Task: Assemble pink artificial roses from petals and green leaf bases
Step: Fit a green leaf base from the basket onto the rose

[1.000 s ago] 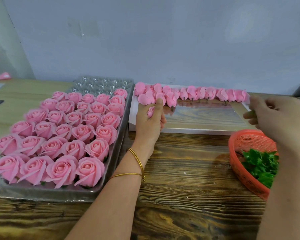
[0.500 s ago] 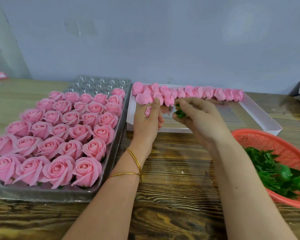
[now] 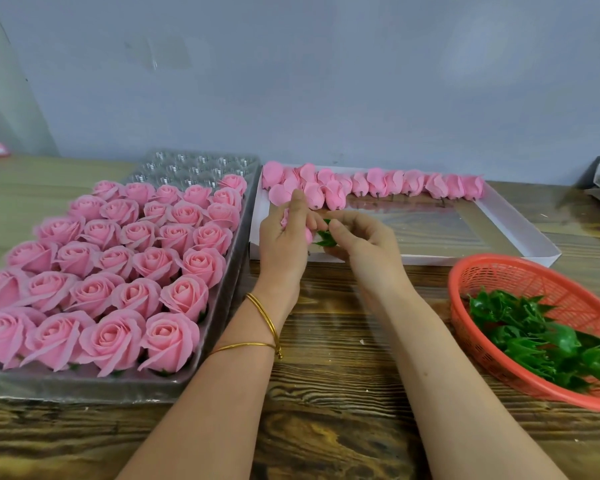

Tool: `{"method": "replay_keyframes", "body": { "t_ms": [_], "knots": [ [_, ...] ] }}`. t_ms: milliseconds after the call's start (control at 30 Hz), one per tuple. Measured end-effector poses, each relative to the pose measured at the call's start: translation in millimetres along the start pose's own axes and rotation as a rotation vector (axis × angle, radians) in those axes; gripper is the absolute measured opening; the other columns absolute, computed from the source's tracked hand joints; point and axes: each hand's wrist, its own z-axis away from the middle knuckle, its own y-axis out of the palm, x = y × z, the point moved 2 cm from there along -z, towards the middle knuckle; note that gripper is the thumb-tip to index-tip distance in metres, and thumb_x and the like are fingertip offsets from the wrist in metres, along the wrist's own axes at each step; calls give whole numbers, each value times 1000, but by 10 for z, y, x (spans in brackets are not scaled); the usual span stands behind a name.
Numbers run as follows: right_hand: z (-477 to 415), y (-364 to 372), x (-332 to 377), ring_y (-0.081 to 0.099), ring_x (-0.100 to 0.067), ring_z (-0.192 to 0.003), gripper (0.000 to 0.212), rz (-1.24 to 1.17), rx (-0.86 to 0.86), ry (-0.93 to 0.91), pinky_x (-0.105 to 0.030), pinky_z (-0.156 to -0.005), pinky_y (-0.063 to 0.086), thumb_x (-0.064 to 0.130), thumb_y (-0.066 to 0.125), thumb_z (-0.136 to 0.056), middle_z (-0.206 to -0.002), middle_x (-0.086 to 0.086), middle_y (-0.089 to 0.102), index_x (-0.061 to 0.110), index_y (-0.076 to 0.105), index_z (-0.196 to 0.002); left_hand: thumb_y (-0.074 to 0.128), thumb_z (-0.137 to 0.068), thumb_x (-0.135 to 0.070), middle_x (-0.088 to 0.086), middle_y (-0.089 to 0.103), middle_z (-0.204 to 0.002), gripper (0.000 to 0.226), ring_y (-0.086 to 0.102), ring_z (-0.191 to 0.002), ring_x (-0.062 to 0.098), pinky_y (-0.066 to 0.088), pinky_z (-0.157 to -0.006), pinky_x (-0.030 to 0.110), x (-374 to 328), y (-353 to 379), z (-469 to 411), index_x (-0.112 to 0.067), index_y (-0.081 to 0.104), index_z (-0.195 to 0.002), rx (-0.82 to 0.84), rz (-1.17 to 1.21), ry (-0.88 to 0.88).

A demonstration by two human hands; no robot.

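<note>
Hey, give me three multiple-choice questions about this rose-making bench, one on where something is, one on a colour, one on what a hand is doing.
1. Where is the basket of green leaf bases?
A. Right of the arms
B. Left of the rose tray
C. Inside the white box

2. What colour is that basket?
A. Blue
B. Red-orange
C. White

3. What is the right hand doing?
A. Resting flat on the table
B. Reaching into the basket
C. Pinching a green leaf base against the left hand

Answers: 1 A, it sits at the right edge; 2 B, red-orange mesh; 3 C, fingers close on the green piece between both hands.
</note>
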Motion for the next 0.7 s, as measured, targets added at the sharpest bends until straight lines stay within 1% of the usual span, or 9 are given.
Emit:
{"method": "replay_keyframes", "body": {
  "t_ms": [67,133,200,267,333,433,533,600,700],
  "knots": [
    [1,13,-19,65,-19,-90,16,-37,11,10,-30,-79,54,7,55,-98,-97,-12,70,10,70,-104,43,-102,-38,7,64,-72,46,61,-74,13,50,-82,30,-5,-3,-5,-11,57,-67,-12,24,-16],
    [10,14,-30,67,-24,-94,16,-53,15,34,-37,-86,56,6,56,-97,-98,-13,71,10,71,-101,43,-102,-38,3,68,-72,48,62,-79,14,48,-89,34,-11,-8,-12,-14,55,-61,-19,46,-29],
    [15,13,-41,68,-31,-100,15,-3,18,56,-47,-93,55,6,59,-95,-101,-17,71,9,70,-105,43,-102,-37,-3,69,-70,49,63,-81,12,45,-89,34,-13,-17,-23,-16,53,-59,-29,62,-28],
    [26,14,-38,67,-32,-98,15,50,23,60,-51,-96,52,5,61,-93,-97,-18,69,12,69,-103,43,-102,-37,-5,69,-70,49,62,-83,11,43,-87,32,-12,-22,-28,-17,54,-59,-45,67,-30],
    [28,7,-29,67,-26,-90,17,80,31,54,-47,-95,54,2,62,-91,-88,-12,68,18,68,-97,43,-102,-37,-5,68,-71,49,62,-82,10,42,-83,30,-12,-23,-32,-17,54,-59,-54,83,-35],
    [21,-15,-24,65,-13,-79,22,97,51,40,-30,-85,55,0,64,-90,-79,-1,67,21,66,-92,41,-103,-35,-6,67,-68,49,62,-73,5,42,-78,25,-31,-26,-42,-15,52,-59,-60,126,-23],
    [33,-11,-6,63,-6,-75,22,111,76,26,-16,-75,53,-3,64,-89,-80,1,67,18,67,-94,41,-103,-34,-6,67,-67,49,62,-72,5,42,-79,24,-31,-22,-43,-14,52,-59,-55,140,-8],
    [53,11,11,64,-6,-76,21,79,106,16,-14,-74,53,-6,64,-88,-82,-1,68,12,67,-99,41,-103,-35,-5,67,-69,50,62,-74,6,43,-83,28,-27,-17,-35,-16,53,-58,-35,135,-8],
    [77,34,26,66,-12,-81,21,12,127,21,-20,-80,55,-9,64,-87,-85,-7,69,5,67,-102,41,-102,-37,-4,67,-72,51,61,-79,9,43,-93,36,-30,-16,-34,-17,54,-57,-24,127,-6]
  ]
}}
